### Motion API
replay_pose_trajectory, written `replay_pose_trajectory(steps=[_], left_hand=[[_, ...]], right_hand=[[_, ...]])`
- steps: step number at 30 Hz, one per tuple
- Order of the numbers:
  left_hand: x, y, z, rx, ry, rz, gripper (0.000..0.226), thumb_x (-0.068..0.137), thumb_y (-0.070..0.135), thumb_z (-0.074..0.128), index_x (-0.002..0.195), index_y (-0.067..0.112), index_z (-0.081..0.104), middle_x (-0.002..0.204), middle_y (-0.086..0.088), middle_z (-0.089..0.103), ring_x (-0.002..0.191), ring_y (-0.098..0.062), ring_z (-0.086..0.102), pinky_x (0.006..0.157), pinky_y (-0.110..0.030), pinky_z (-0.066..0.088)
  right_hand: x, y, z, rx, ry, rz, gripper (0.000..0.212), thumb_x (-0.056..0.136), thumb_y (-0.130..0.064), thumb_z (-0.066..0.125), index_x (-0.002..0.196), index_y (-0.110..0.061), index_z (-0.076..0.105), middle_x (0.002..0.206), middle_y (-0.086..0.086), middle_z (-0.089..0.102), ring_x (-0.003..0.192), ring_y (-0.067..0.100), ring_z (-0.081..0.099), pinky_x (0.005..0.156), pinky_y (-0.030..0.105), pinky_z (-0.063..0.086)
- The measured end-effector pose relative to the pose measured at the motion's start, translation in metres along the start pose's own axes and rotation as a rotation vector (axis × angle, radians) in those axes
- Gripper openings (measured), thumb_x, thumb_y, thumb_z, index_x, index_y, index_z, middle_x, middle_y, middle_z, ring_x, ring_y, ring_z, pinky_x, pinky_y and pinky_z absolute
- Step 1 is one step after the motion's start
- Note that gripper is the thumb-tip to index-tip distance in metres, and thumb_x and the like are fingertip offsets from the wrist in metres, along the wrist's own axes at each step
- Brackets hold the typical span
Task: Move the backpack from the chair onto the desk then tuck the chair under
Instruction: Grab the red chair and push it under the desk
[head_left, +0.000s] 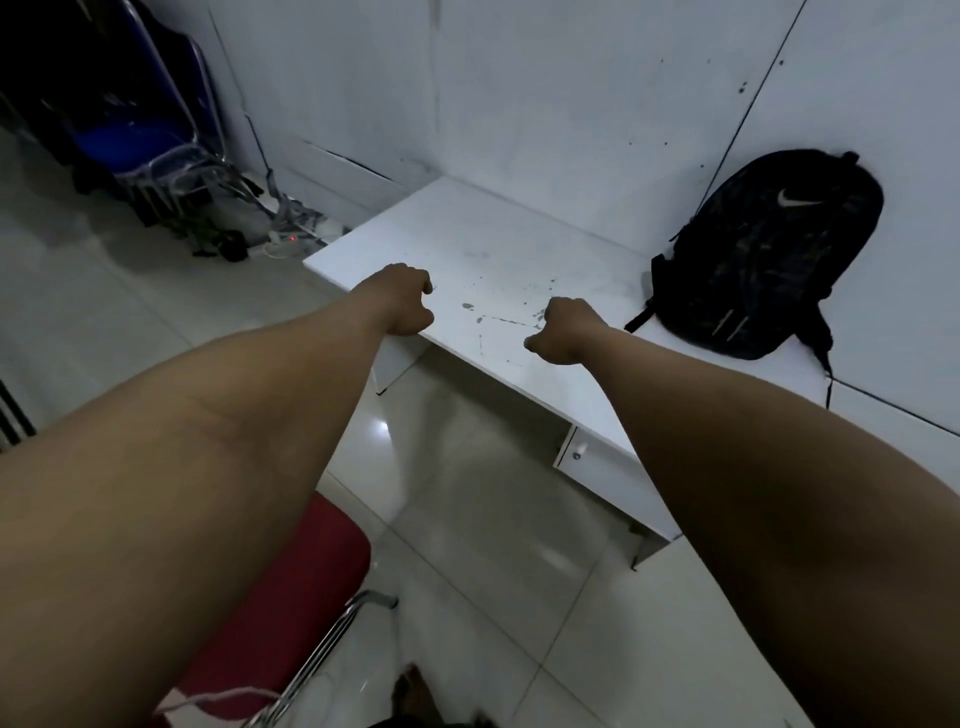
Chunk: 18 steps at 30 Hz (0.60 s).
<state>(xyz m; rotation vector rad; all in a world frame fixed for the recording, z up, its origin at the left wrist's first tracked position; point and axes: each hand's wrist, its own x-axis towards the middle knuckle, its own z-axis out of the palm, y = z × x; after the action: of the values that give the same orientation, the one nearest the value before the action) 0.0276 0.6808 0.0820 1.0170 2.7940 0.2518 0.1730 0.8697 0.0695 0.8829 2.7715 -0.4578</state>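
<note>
A black backpack (763, 254) with a white logo stands on the right part of the white desk (467, 244), leaning against the wall. Both my arms reach out over the desk's front edge. My left hand (402, 301) is curled into a loose fist near the desk's left front corner, holding nothing. My right hand (563, 330) is also fisted and empty, above the desk's stained middle, well left of the backpack. The red-seated chair (291, 587) with a chrome frame is at the bottom left, under my left arm, outside the desk.
Stacked blue chairs (140, 130) and a tangle of cables with a power strip (291, 234) occupy the far left corner. A drawer unit (597, 462) hangs under the desk's right side. Glossy tiled floor (467, 519) lies between chair and desk. My foot (410, 691) shows at the bottom.
</note>
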Motion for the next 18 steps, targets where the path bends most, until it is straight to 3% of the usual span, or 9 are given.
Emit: replay_pose_trajectory(steps=[5, 7, 13, 18], left_hand=[[-0.032, -0.01, -0.008, -0.02, 0.018, -0.029, 0.05, 0.086, 0.029, 0.062, 0.134, 0.018, 0.051, 0.133, -0.012, 0.05, 0.123, -0.029, 0.048, 0.095, -0.036, 0.04], [-0.047, -0.015, -0.01, -0.032, 0.024, -0.039, 0.05, 0.086, 0.029, 0.062, 0.134, 0.018, 0.052, 0.134, -0.012, 0.05, 0.124, -0.029, 0.047, 0.095, -0.035, 0.039], [-0.097, -0.042, -0.024, -0.025, 0.045, -0.029, 0.049, 0.088, 0.03, 0.062, 0.135, 0.017, 0.051, 0.136, -0.013, 0.048, 0.124, -0.028, 0.046, 0.096, -0.036, 0.039], [-0.13, -0.076, -0.046, -0.021, 0.077, -0.011, 0.048, 0.088, 0.027, 0.061, 0.134, 0.016, 0.051, 0.134, -0.013, 0.048, 0.125, -0.027, 0.045, 0.095, -0.034, 0.038]], right_hand=[[-0.023, -0.016, 0.001, -0.01, 0.006, -0.032, 0.023, 0.092, -0.021, 0.055, 0.111, -0.008, 0.05, 0.14, 0.019, 0.044, 0.078, 0.021, 0.056, 0.056, 0.027, 0.038], [-0.034, -0.023, 0.003, -0.025, 0.011, -0.028, 0.016, 0.092, -0.021, 0.054, 0.101, -0.009, 0.047, 0.135, 0.019, 0.046, 0.066, 0.017, 0.049, 0.051, 0.029, 0.033], [-0.071, -0.059, 0.009, -0.06, 0.021, -0.05, 0.02, 0.091, -0.021, 0.056, 0.081, -0.012, 0.042, 0.128, 0.018, 0.049, 0.069, 0.02, 0.049, 0.05, 0.03, 0.03], [-0.102, -0.106, 0.006, -0.025, 0.063, -0.069, 0.017, 0.092, -0.022, 0.054, 0.103, -0.011, 0.048, 0.13, 0.017, 0.048, 0.081, 0.023, 0.051, 0.058, 0.03, 0.034]])
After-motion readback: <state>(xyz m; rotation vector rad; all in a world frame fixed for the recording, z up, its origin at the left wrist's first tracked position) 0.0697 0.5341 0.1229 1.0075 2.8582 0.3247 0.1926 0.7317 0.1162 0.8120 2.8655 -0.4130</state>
